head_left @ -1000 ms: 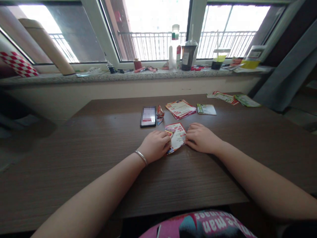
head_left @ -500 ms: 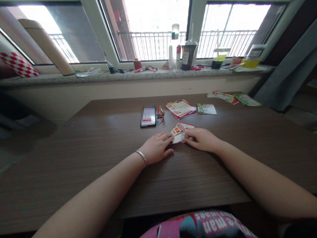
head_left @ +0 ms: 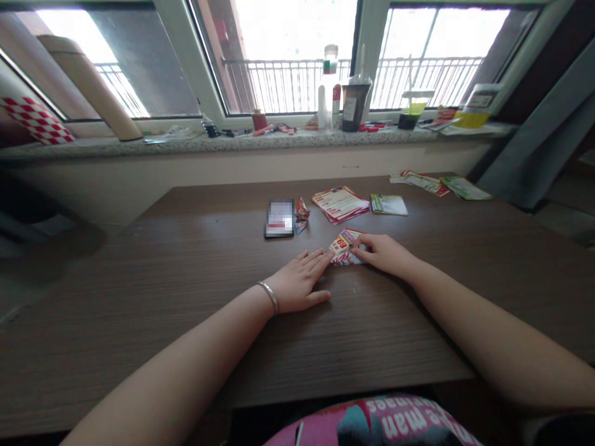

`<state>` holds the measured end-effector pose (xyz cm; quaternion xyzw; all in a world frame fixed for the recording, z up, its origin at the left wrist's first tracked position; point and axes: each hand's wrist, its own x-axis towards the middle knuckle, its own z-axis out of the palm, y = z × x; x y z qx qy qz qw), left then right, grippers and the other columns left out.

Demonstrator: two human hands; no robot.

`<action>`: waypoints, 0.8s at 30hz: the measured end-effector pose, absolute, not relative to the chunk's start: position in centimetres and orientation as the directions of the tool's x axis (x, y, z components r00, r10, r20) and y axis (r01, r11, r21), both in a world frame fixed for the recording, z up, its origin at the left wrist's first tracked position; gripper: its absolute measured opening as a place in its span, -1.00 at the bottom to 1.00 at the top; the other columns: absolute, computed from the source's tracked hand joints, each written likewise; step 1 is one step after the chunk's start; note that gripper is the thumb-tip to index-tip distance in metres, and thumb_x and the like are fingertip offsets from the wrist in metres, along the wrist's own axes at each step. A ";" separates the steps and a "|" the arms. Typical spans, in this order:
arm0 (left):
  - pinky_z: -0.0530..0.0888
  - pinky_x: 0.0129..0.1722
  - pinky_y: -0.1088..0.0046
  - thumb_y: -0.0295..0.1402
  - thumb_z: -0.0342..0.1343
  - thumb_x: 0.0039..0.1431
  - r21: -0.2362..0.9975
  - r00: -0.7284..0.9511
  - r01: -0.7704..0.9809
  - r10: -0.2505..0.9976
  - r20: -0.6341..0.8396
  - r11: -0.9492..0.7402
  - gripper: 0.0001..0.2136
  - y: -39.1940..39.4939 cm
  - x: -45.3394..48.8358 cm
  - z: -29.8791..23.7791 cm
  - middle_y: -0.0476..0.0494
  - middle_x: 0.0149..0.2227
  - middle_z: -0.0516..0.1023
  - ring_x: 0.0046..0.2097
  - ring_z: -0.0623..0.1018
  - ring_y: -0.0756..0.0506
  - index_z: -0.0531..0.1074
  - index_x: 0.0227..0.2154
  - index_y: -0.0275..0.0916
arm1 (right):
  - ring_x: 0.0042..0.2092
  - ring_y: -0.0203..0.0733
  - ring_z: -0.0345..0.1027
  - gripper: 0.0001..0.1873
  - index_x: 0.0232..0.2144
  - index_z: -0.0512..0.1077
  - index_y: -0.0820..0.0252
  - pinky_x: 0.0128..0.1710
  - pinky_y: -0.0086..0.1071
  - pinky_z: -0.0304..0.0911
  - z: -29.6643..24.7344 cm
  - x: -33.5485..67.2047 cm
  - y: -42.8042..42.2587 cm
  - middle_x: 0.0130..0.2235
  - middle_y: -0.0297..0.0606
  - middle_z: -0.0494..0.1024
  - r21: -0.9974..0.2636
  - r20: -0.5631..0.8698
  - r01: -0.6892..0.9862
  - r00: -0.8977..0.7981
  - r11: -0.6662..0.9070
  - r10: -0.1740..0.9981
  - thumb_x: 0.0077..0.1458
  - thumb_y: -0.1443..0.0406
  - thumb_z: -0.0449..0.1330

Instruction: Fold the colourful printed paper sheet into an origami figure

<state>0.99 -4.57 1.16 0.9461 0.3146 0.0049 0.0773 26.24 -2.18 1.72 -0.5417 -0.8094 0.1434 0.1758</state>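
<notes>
A small printed paper sheet (head_left: 342, 246), partly folded and showing yellow, red and purple print, lies on the table between my hands. My left hand (head_left: 298, 282) rests flat on the tabletop with fingers stretched out, its fingertips at the paper's left edge. A silver bangle is on that wrist. With thumb and fingers pinched together, my right hand (head_left: 385, 253) holds the right part of the paper and hides some of it. Just beyond, a stack of printed leaflets (head_left: 341, 203) lies beside a small green-and-white leaflet pile (head_left: 389, 204).
A phone (head_left: 279, 218) and a folded colourful paper piece (head_left: 302, 214) lie left of the leaflets. More leaflets (head_left: 425, 183) are at the far right of the brown table (head_left: 186, 260). Cups and bottles, among them a dark drink cup (head_left: 356, 105), line the windowsill (head_left: 297, 140).
The paper's white part has been folded over, so printed colour now shows there. My right hand has shifted slightly right, and my left fingers have straightened and spread.
</notes>
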 end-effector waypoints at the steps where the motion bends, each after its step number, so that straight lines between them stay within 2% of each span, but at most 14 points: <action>1: -0.03 0.27 0.15 0.01 -0.10 0.21 0.153 0.807 0.588 0.588 -0.045 -0.795 -0.26 -4.7 1.0 1.3 -0.32 0.33 -0.09 0.34 -0.06 -0.20 -0.22 0.30 -0.30 | -0.45 -0.24 0.33 -0.75 -0.33 0.48 0.11 -0.48 -0.44 0.09 1.6 26.3 -2.0 -0.46 -0.32 0.52 -0.430 0.129 0.828 -0.339 0.360 0.932 0.11 0.13 0.08; 6: -0.10 0.27 0.08 0.08 -0.06 0.15 0.148 0.825 0.565 0.557 -0.096 -0.812 -0.19 -4.9 1.2 1.7 -0.28 0.35 -0.20 0.35 -0.13 -0.26 -0.21 0.30 -0.26 | -0.38 -0.20 0.38 -0.76 -0.32 0.49 0.13 -0.43 -0.42 0.14 1.0 26.6 -1.4 -0.39 -0.28 0.57 -0.426 0.124 0.846 -0.296 0.320 0.947 0.11 0.15 0.09; 9: -0.11 0.27 0.06 0.10 -0.08 0.14 0.149 0.831 0.557 0.549 -0.092 -0.817 -0.19 -4.9 1.1 1.7 -0.27 0.35 -0.19 0.35 -0.14 -0.27 -0.20 0.30 -0.26 | -0.38 -0.19 0.37 -0.74 -0.34 0.49 0.13 -0.44 -0.40 0.13 0.9 26.6 -1.3 -0.39 -0.26 0.57 -0.371 0.133 0.875 -0.281 0.310 0.951 0.13 0.13 0.08; 13: -0.12 0.26 0.04 0.10 -0.09 0.15 0.145 0.835 0.550 0.543 -0.091 -0.822 -0.21 -4.8 1.1 1.6 -0.27 0.35 -0.17 0.35 -0.14 -0.28 -0.17 0.30 -0.26 | -0.27 -0.14 0.39 -0.72 -0.27 0.49 0.09 -0.40 -0.38 0.14 0.9 26.4 -1.2 -0.24 -0.22 0.57 -0.280 0.159 0.909 -0.274 0.309 0.949 0.14 0.11 0.06; 16: -0.12 0.26 0.04 0.10 -0.07 0.14 0.147 0.833 0.553 0.544 -0.098 -0.820 -0.21 -4.9 1.1 1.7 -0.26 0.35 -0.17 0.34 -0.14 -0.29 -0.17 0.30 -0.26 | -0.23 -0.13 0.39 -0.73 -0.25 0.49 0.08 -0.37 -0.38 0.15 0.9 26.3 -1.2 -0.19 -0.22 0.56 -0.264 0.157 0.919 -0.258 0.292 0.953 0.15 0.10 0.07; 24: -0.12 0.27 0.06 0.08 -0.04 0.13 0.185 0.842 0.539 0.529 -0.104 -0.822 -0.21 -4.8 1.2 2.1 -0.17 0.35 -0.14 0.34 -0.13 -0.30 -0.17 0.30 -0.20 | -0.34 -0.17 0.37 -0.69 -0.34 0.49 0.13 -0.45 -0.42 0.05 1.4 27.1 -0.8 -0.33 -0.22 0.57 -0.247 0.044 0.949 -0.191 0.196 0.981 0.17 0.10 0.03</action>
